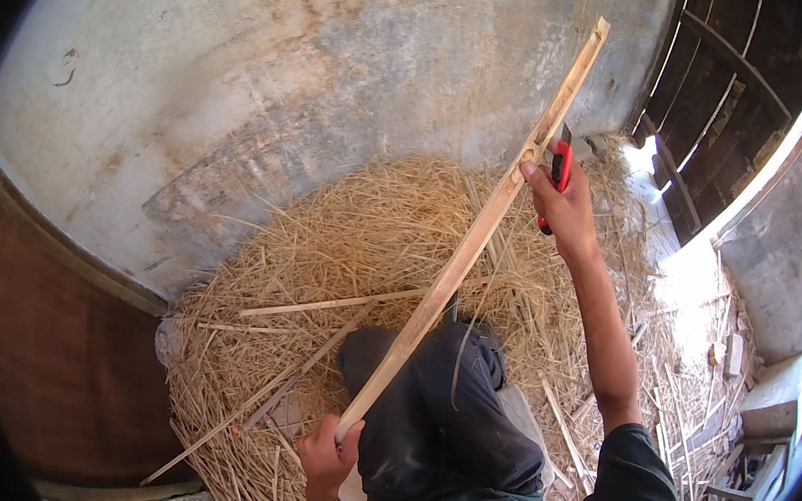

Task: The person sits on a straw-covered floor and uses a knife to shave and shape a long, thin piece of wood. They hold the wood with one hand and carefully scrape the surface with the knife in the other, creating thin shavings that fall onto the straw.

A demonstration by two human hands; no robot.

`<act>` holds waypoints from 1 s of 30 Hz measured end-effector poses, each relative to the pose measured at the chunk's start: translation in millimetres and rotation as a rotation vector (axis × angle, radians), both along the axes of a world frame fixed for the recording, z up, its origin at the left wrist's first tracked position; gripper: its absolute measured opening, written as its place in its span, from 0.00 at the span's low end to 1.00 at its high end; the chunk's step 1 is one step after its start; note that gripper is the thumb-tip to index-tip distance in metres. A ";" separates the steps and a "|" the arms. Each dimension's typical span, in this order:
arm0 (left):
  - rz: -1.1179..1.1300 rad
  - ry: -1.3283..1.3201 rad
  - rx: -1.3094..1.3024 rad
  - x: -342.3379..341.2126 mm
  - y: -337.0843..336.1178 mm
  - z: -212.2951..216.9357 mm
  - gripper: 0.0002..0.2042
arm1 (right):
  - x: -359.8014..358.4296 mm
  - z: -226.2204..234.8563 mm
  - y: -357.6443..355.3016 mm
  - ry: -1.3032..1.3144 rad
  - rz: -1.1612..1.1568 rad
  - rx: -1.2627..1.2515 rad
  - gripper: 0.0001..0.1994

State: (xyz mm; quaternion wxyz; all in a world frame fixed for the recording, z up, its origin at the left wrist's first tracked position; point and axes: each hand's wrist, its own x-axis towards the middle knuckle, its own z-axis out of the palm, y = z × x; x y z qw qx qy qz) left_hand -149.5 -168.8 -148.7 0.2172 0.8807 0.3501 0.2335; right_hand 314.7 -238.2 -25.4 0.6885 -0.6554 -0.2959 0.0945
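Note:
A long split bamboo strip (475, 238) runs diagonally from lower left up to the upper right, pale and slightly hollowed. My left hand (326, 454) grips its lower end beside my raised knee in dark trousers (448, 417). Higher up, my right hand (565, 206) holds a red-handled knife (559, 169), its thumb pressed against the strip and the blade set at the strip's edge.
A heap of dry straw and thin bamboo slivers (344, 246) covers the ground in front of me. A stained plaster wall (293, 69) rises behind it. A dark wooden door (720, 97) stands at the upper right, with rubble and scrap wood (740, 414) at the right.

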 end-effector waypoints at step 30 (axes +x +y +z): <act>-0.242 -0.400 -0.149 180.1 -3.0 39.8 0.34 | -41.9 -4.9 -18.0 -0.206 0.203 -0.270 0.23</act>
